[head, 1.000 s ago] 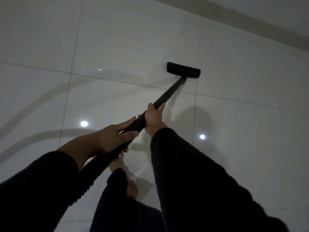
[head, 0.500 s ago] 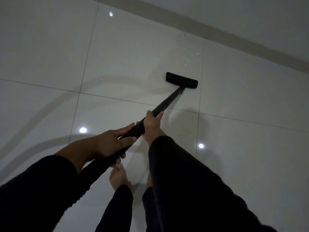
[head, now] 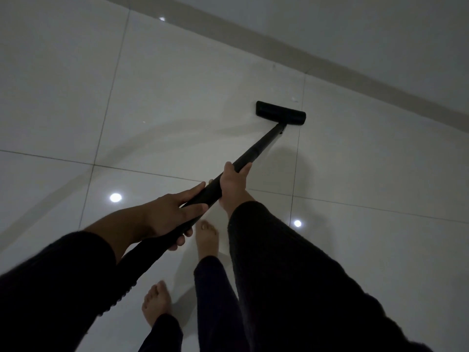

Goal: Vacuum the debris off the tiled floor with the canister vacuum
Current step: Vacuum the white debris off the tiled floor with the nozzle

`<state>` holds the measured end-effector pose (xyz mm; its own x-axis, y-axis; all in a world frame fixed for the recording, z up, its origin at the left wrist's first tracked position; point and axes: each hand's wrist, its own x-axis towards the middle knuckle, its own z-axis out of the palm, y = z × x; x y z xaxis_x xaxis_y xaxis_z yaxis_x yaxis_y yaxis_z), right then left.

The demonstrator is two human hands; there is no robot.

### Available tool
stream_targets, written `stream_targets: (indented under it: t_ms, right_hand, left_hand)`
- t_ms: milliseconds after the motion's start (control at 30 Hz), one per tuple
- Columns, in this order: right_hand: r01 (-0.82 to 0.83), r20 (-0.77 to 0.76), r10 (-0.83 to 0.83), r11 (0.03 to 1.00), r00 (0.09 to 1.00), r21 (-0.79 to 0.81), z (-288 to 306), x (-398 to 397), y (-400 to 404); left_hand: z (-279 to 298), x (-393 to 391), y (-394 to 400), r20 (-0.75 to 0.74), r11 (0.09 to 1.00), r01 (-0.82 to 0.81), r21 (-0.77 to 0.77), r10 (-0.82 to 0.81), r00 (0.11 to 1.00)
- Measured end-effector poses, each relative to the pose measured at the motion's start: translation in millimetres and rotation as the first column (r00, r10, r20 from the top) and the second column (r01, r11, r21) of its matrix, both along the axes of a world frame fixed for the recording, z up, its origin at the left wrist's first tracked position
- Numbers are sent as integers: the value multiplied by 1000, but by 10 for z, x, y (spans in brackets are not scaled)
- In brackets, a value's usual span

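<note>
The tiled floor (head: 177, 102) stretched beyond both grips toward the baseboard (head: 380, 80). Along it ran the black wand (head: 256, 148), clasped by the right hand (head: 232, 185) on the nearer shaft and by the left hand (head: 172, 212) just behind, lower down. Well ahead of the grips, the floor head (head: 280, 113) had advanced over the speck patch seen a second before; one pale crumb (head: 294, 99) lay just past it, so probably another short push remained.
</note>
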<state>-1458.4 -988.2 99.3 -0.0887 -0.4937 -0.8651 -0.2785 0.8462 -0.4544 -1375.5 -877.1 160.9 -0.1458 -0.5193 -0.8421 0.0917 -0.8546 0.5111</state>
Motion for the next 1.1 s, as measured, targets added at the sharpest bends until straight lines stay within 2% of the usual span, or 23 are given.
stream_targets:
  t_ms: [500, 900, 1100]
  right_hand:
    - [-99, 70, 100, 995, 993, -13, -34, 601, -1085]
    - [-87, 78, 85, 996, 993, 25, -61, 755, -1480]
    - [-85, 65, 83, 996, 994, 32, 35, 709, -1461]
  left_hand:
    - [-34, 504, -959, 34, 992, -123, 22, 122, 992]
    - [-55, 642, -1387, 88, 996, -91, 23, 88, 992]
    - [24, 589, -1378, 63, 995, -98, 28, 96, 993]
